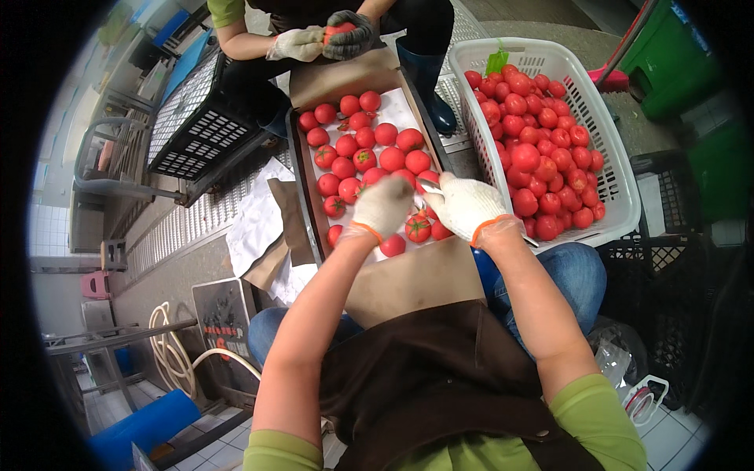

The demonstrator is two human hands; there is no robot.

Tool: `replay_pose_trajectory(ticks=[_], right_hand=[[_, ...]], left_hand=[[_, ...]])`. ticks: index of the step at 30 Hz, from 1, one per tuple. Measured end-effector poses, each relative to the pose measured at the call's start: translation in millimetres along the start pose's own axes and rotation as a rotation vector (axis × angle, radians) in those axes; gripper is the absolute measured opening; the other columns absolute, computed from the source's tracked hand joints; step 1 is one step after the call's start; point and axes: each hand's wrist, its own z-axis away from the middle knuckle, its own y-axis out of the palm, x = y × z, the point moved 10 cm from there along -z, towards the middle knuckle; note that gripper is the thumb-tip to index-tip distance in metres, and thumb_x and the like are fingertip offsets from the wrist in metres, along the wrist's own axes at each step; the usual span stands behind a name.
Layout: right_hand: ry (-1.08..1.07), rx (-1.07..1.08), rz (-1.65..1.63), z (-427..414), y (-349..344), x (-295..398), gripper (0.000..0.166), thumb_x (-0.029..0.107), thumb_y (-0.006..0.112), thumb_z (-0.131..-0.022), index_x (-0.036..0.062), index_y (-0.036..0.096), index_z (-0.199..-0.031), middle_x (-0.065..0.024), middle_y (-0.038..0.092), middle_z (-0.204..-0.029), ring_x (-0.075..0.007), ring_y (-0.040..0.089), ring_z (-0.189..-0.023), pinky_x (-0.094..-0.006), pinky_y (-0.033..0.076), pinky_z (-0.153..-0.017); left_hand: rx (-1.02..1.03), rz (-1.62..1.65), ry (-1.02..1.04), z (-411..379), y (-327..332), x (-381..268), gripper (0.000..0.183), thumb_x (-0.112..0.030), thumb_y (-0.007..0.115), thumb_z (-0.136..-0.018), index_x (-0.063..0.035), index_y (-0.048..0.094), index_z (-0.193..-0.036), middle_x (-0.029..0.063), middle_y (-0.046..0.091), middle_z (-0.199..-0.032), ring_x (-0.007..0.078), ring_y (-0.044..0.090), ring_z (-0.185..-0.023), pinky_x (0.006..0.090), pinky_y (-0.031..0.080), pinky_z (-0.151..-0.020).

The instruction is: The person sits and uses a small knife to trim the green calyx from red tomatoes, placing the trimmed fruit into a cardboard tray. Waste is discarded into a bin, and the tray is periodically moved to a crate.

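Red tomatoes [392, 159], some with green calyxes, lie spread on white paper in a cardboard-lined crate [306, 200]. My left hand [386, 203], in a white knit glove with an orange cuff, is over the crate's near half, blurred; whether it holds anything is hidden. Just right of it, my right hand [468, 203], gloved alike, grips a slim metal tool [431, 186] whose tip shows by the thumb and whose other end shows near the wrist; its exact kind cannot be told. Many more tomatoes [530, 135] fill a white plastic basket [618, 182] at the right.
Across the crate, a co-worker's gloved hands [321, 41] hold a tomato. A black crate [200, 118] rests on a cart at the left, near crumpled paper [256, 221]. Green bins [677, 65] stand at the upper right; a hose [168, 353] lies lower left.
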Motion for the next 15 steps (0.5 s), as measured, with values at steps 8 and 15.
replay_pose_trajectory(ticks=[8, 15], right_hand=[[-0.033, -0.104, -0.118, 9, -29, 21, 0.045, 0.045, 0.047, -0.094, 0.0039, 0.057, -0.107, -0.0277, 0.065, -0.090, -0.0454, 0.062, -0.088, -0.0533, 0.048, -0.078], [-0.217, -0.018, -0.113, 16, -26, 41, 0.034, 0.036, 0.046, -0.097, 0.0042, 0.058, -0.103, -0.0247, 0.064, -0.084, -0.0422, 0.062, -0.082, -0.0506, 0.048, -0.072]], left_hand=[[0.220, -0.325, 0.031, -10, 119, 70, 0.054, -0.032, 0.070, -0.074, -0.0044, 0.058, -0.119, 0.0193, 0.061, -0.116, 0.0308, 0.063, -0.102, 0.0419, 0.052, -0.085], [-0.085, 1.341, -0.533, 40, 0, 63, 0.032, -0.035, 0.062, -0.090, -0.0098, 0.058, -0.108, 0.0098, 0.064, -0.101, 0.0250, 0.064, -0.085, 0.0444, 0.058, -0.067]])
